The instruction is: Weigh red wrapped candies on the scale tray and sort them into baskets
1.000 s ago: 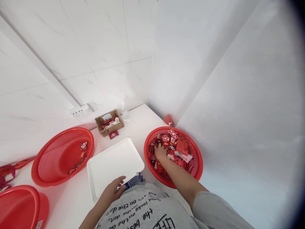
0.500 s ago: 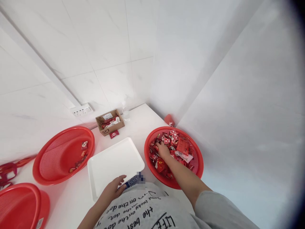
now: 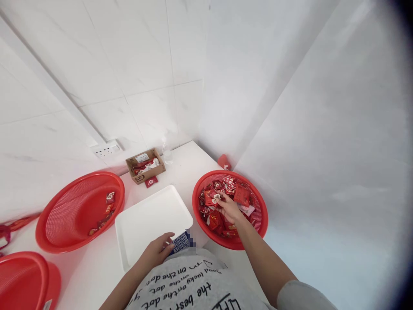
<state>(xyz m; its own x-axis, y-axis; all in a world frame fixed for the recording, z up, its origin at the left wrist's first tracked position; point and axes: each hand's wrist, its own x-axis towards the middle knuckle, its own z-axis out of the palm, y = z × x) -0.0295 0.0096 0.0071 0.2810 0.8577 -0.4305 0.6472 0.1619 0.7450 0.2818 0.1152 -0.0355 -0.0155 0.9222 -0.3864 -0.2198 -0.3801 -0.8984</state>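
My right hand [image 3: 229, 208] is over the red basket [image 3: 266, 215] on the right. Its fingers are closed on a small red packet [image 3: 211, 197] with a white print, just above the other packets. More red wrapped packets [image 3: 215, 220] fill this basket. My left hand [image 3: 157, 249] is open, fingers apart, by the front edge of a weighing scale. The scale has a flat white pan [image 3: 151, 219] and a blue number keypad [image 3: 181, 242], partly covered by my fingers and shirt.
A second red basket [image 3: 69, 185], left, holds a few packets. Another red basket [image 3: 24, 275] stands nearer me. Behind the scale are a cardboard box [image 3: 150, 173] of red packets, a loose red packet [image 3: 151, 181] and a clear bottle [image 3: 167, 155]. Walls close off the back and right.
My right hand has risen out of the pile and shifted slightly right, with a red packet in its fingers. My left hand has stayed by the keypad. The view has shifted slightly.
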